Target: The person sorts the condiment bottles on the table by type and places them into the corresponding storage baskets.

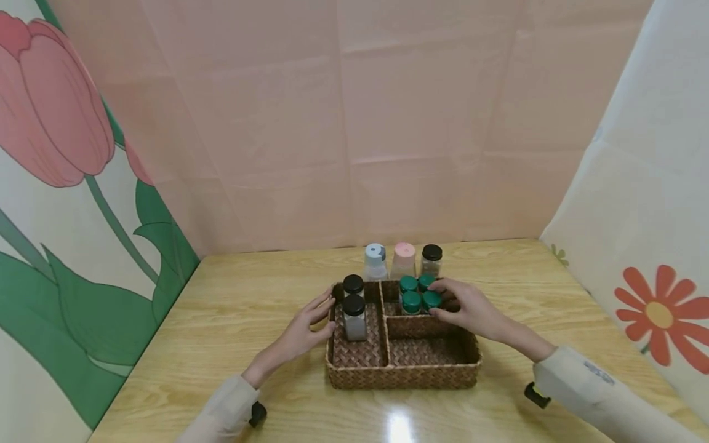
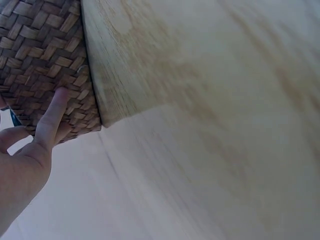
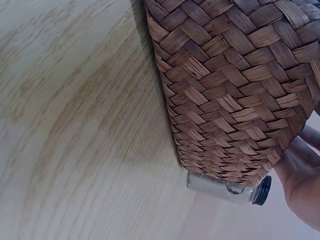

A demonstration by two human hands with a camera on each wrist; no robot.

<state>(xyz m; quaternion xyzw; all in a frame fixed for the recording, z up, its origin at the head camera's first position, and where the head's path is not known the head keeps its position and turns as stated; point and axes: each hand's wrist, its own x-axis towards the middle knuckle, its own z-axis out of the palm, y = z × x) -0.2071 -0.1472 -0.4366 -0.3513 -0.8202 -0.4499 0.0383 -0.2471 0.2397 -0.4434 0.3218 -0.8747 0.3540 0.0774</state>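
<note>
A brown woven basket [image 1: 404, 376] with three compartments sits on the table. My left hand [image 1: 301, 332] is at its left side; in the left wrist view a straight finger [image 2: 52, 117] touches the woven wall. Two jars with black lids [image 1: 354, 320] stand one behind the other in the left compartment. Several green-lidded jars [image 1: 411, 301] are grouped in the back right compartment. My right hand [image 1: 471, 311] reaches over the right rim, thumb and fingertips round the front right green-lidded jar [image 1: 431, 300]. In the right wrist view the basket wall hides those fingertips.
Behind the basket stand a blue-capped bottle [image 1: 375, 261], a pink-capped bottle [image 1: 404, 259] and a black-lidded jar [image 1: 431, 258]. The wooden table [image 1: 249, 295] meets a pink backdrop [image 1: 343, 135] behind and printed floral sheets at both sides.
</note>
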